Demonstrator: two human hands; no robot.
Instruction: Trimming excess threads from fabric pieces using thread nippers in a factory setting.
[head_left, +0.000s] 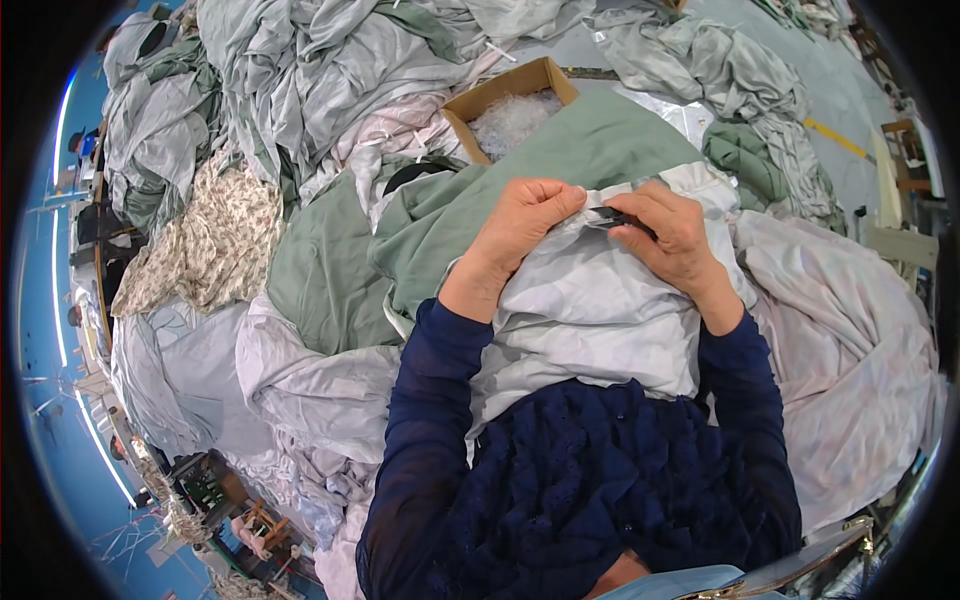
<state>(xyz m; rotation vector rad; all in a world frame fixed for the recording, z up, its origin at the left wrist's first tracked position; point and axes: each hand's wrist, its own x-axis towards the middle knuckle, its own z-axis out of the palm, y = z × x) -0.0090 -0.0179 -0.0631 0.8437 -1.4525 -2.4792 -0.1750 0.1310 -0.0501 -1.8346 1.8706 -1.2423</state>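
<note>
On the left, a bright blue surface point(40, 350), wall or ceiling, is curving along the rim, and long white tube lights point(63, 130) are shining there. On the far right, a brown wooden piece of furniture point(905, 150) is standing, and a straight yellow strip point(838, 140) is crossing a flat grey surface point(840, 65).

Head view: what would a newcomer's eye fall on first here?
Probably the green cloth, sweeping across the centre amid heaps of pale fabric. Next, near the middle, the right hand holds a small dark tool at the edge of white cloth that the left hand pinches. Beyond sits an open cardboard box containing clear scraps.
</note>
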